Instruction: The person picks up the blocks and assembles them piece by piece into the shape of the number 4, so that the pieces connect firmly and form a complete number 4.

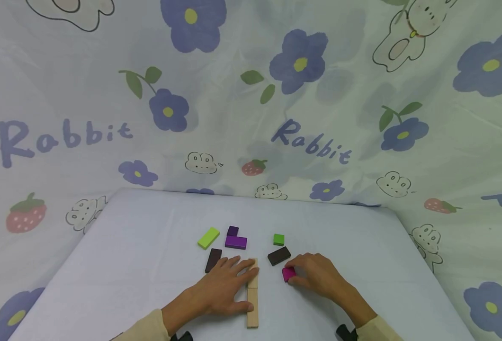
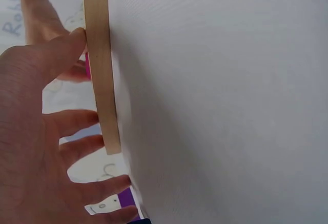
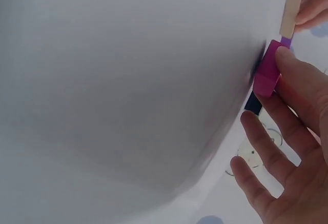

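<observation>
Two natural wooden blocks (image 1: 252, 308) lie end to end on the white table, forming one straight strip. My left hand (image 1: 224, 286) rests on them with spread fingers, the thumb on the nearer block and the index fingertip by the farther one. In the left wrist view, the thumb and fingertips touch the wood strip (image 2: 100, 60). To the right of the strip, my right hand (image 1: 319, 276) pinches a magenta block (image 1: 288, 274) between thumb and index finger. In the right wrist view the magenta block (image 3: 267, 73) is close to the table surface, the other fingers spread away from it.
Beyond the hands lie a lime block (image 1: 209, 238), a small dark purple block (image 1: 232, 230) touching a purple block (image 1: 236, 242), and a green block (image 1: 278, 239). One dark brown block (image 1: 213, 260) is beside my left fingers; another dark block (image 1: 279, 255) is near my right hand.
</observation>
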Motion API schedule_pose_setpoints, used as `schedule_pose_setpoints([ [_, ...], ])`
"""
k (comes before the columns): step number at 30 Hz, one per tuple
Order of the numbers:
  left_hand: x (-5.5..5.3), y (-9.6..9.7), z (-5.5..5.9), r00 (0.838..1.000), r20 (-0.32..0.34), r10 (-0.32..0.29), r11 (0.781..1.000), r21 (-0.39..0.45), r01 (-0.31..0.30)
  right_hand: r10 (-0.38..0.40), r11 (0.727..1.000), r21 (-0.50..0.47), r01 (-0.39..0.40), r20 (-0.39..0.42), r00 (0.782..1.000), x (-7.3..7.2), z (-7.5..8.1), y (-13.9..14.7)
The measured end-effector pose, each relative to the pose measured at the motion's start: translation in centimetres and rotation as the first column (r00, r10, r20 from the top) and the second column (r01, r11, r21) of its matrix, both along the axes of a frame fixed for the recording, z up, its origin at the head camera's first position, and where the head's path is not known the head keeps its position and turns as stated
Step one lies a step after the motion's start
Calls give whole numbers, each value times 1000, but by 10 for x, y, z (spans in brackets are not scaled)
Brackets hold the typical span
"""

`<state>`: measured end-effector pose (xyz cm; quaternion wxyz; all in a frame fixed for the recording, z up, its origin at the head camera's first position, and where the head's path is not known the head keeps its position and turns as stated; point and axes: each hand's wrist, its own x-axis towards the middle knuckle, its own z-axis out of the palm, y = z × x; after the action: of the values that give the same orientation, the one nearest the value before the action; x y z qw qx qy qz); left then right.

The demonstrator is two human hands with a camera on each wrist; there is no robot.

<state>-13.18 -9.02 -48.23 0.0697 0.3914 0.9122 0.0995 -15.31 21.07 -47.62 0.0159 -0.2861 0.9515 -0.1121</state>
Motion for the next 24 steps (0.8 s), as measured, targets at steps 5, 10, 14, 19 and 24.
schedule_pose_setpoints([
  [5, 0, 0, -1, 1000, -10, 13, 1000, 8, -13, 0, 1000, -23, -1, -28, 1000, -4, 5, 0],
  [10, 1, 0, -2, 1000, -15, 20, 1000, 7, -20, -19, 999, -30, 18, -29, 999, -9, 12, -3],
  [14, 1, 0, -2, 1000, 6, 23, 1000, 4, -23, -8, 999, -32, 7, -35, 999, -14, 17, -7],
  [19, 0, 1, -1, 999, 31, 25, 1000, -4, -25, 1, 1000, -29, -3, -47, 999, -20, 23, -13],
  [24, 0, 1, 0, 999, 37, 29, 1000, -11, -29, -17, 999, -39, 17, -9, 1000, -28, 28, -21],
])
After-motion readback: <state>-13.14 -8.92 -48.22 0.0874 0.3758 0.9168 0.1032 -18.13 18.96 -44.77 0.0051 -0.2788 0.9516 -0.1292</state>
